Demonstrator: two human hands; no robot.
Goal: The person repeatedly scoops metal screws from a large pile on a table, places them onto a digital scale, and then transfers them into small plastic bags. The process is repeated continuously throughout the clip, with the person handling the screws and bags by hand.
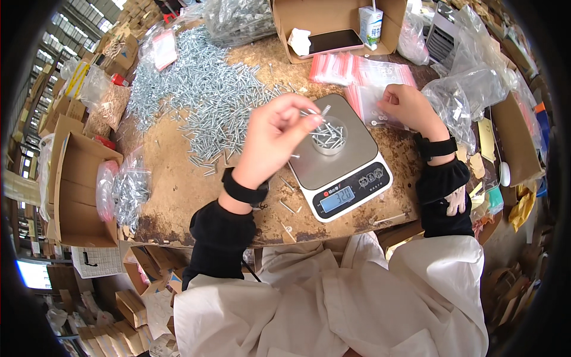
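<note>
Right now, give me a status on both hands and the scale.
Left hand pinching screws above cup on scale. Right hand on small bags. Nothing between them.

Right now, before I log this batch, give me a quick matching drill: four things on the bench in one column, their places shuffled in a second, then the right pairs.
Things:
1. small round dish of screws
2. left hand
3. right hand
4. phone

Places:
A. inside the open cardboard box at the far edge
B. on the kitchen scale platform
C. resting on the clear zip bags
D. raised over the dish, pinching screws

Pairs: 1-B, 2-D, 3-C, 4-A
</note>
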